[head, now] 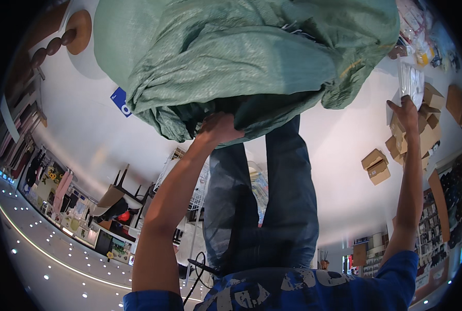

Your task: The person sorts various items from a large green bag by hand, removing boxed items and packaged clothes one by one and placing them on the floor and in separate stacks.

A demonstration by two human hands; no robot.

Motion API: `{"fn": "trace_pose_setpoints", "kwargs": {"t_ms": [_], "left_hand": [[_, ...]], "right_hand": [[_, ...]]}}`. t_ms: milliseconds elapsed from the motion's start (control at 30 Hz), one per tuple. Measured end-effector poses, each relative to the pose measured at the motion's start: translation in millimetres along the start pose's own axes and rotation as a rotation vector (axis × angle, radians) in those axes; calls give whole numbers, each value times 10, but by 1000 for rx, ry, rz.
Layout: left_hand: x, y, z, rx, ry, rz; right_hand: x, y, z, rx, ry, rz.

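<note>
A large green woven plastic sack fills the upper middle of the view, its dark mouth facing me. My left hand grips the near rim of this mouth, the fingertips hidden inside the fold. Far out to the right, my right hand holds a flat, shiny white plastic-wrapped packet by its lower end. The packet is well apart from the sack. What the sack contains is hidden in shadow.
Opened cardboard boxes lie around my right arm, with another small box on the pale floor. Plastic-bagged goods are heaped at upper right. A blue card lies left of the sack. A chair and white wire rack stand left.
</note>
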State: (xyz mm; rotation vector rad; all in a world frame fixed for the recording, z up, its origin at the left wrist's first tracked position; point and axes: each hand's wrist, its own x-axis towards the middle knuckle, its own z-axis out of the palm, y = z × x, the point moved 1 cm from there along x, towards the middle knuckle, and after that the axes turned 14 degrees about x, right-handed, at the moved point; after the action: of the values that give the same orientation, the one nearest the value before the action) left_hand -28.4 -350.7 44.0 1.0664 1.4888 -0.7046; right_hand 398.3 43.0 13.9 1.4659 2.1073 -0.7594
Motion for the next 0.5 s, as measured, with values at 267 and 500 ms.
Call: {"fn": "trace_pose_setpoints", "kwargs": {"t_ms": [267, 500], "left_hand": [[-967, -412, -468, -98, -71, -110], [-1109, -1188, -344, -381, 745, 33]], "right_hand": [[-962, -3839, 1490, 846, -616, -683], [-773, -5509, 1743, 603, -883, -472]]}}
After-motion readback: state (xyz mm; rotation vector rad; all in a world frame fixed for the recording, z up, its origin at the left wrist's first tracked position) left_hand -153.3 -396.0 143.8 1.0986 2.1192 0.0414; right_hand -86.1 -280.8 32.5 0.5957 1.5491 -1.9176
